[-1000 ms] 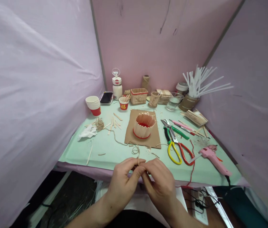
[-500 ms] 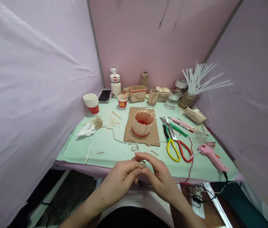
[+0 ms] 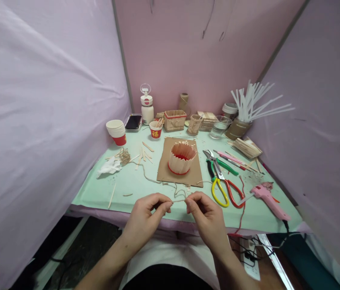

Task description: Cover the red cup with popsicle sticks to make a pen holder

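Between my two hands a short length of twine (image 3: 178, 200) is stretched just over the table's front edge. My left hand (image 3: 150, 213) pinches it between thumb and forefinger. At the other side my right hand (image 3: 205, 215) pinches it too, fingers curled in. From there the brown twine loops on the table and trails left to a small tangled bundle (image 3: 124, 156). Beyond my hands, a round holder of upright wooden sticks (image 3: 182, 158), red at its base and inside, stands on a cardboard sheet (image 3: 164, 169).
Right of the cardboard lie scissors (image 3: 219, 177), green-handled pliers (image 3: 210, 167) and a pink glue gun (image 3: 269, 199). Paper cups (image 3: 116, 131), a white bottle (image 3: 147, 110), a stick basket (image 3: 175, 120) and a glass of water (image 3: 219, 128) line the back. Loose sticks (image 3: 142, 155) lie left.
My hands were close together with fingers overlapping; they have moved apart sideways, and the twine now shows taut between them. The twine loop on the table has shifted.
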`<state>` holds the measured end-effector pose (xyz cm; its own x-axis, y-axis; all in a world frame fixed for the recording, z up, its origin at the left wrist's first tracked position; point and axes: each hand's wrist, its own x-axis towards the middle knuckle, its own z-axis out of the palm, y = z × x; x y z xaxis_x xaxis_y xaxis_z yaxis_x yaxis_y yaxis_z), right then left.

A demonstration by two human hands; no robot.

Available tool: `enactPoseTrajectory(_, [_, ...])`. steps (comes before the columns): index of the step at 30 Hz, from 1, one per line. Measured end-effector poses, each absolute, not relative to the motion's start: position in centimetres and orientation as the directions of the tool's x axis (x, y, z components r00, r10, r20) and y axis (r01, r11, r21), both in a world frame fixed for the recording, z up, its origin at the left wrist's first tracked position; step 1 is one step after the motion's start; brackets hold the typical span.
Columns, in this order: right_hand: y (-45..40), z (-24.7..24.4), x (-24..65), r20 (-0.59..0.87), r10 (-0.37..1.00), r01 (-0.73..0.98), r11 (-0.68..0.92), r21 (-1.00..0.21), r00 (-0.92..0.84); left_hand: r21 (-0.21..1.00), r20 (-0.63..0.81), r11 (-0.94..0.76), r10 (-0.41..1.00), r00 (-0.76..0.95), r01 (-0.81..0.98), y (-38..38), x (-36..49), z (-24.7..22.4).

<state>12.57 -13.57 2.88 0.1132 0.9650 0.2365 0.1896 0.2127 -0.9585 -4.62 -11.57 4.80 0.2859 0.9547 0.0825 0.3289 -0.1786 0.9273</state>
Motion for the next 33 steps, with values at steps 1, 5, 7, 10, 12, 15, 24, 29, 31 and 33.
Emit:
enactPoseTrajectory(1, [-13.6,2.9,12.3,0.231,0.965,0.171,0.209,-0.963,0.124,0.926,0.123,-0.204,0.959,0.255,0.319,-11.5,-4.5,4.6])
enactPoseTrajectory(5, [-13.8,2.9,11.0,0.386,0.915,0.238,0.351,-0.905,0.119,0.914,0.244,-0.283,0.956,0.164,0.291,-11.1,-3.5,3.7])
enactPoseTrajectory(7, [-13.8,2.9,10.5,0.506,0.86,0.31,0.465,-0.829,0.065,0.933,0.227,-0.259,0.962,0.151,0.249,-11.1,-3.2,3.5])
enactPoseTrajectory(10, [-13.6,2.7,10.4,0.593,0.805,0.366,0.543,-0.756,0.03,0.98,0.135,-0.15,0.984,0.118,0.13,-11.2,-2.9,3.4])
enactPoseTrajectory(12, [-13.5,2.5,10.5,0.608,0.793,0.387,0.55,-0.74,0.036,0.996,0.067,-0.074,0.991,0.117,0.054,-11.3,-2.9,3.4])
enactPoseTrajectory(15, [-13.3,2.2,10.7,0.625,0.78,0.404,0.561,-0.722,0.034,0.999,-0.023,0.029,0.986,0.162,-0.033,-11.1,-3.0,3.2])
enactPoseTrajectory(24, [-13.1,1.7,11.0,0.678,0.734,0.532,0.592,-0.606,-0.045,0.875,-0.267,0.354,0.922,0.282,-0.33,-10.3,-3.1,3.3])
enactPoseTrajectory(29, [-12.9,1.6,11.1,0.687,0.722,0.583,0.593,-0.556,-0.08,0.831,-0.306,0.413,0.899,0.313,-0.374,-10.2,-3.0,3.1])
enactPoseTrajectory(31, [-12.8,1.6,11.2,0.683,0.726,0.585,0.591,-0.556,-0.084,0.822,-0.298,0.413,0.899,0.321,-0.391,-10.1,-3.0,2.8])
enactPoseTrajectory(33, [-12.8,1.7,11.2,0.669,0.738,0.57,0.587,-0.575,-0.085,0.81,-0.294,0.412,0.901,0.32,-0.416,-10.1,-2.8,2.5])
